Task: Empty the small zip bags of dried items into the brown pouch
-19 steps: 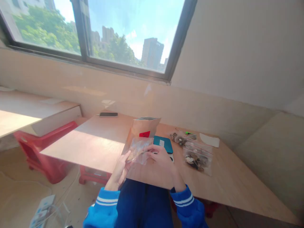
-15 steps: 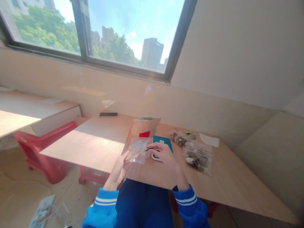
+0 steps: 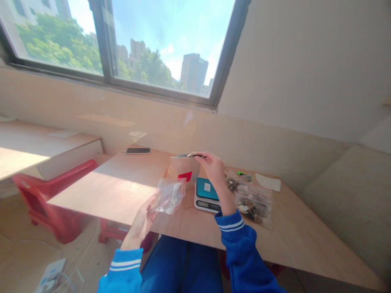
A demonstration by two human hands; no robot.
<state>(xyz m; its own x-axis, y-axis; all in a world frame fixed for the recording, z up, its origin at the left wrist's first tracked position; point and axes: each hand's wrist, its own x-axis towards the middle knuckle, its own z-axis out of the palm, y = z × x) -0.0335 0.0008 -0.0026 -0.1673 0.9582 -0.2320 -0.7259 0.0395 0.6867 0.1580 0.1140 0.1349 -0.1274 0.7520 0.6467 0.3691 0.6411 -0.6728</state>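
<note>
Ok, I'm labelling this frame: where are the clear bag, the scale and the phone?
Clear bag [image 3: 169, 196], head view, middle of the plastic.
Scale [image 3: 205, 189], head view, blue top plate.
Phone [image 3: 138, 151], head view, centre of its screen.

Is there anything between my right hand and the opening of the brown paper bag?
Nothing visible. The right hand is already at the open top of the brown paper bag, holding a small dark item over its rim.

A plain upper-floor workroom: bare plywood table [image 3: 122, 187], digital scale [image 3: 207, 194], bagged small parts [image 3: 255, 203] (contents unclear), window [image 3: 122, 40] facing towers.
</note>
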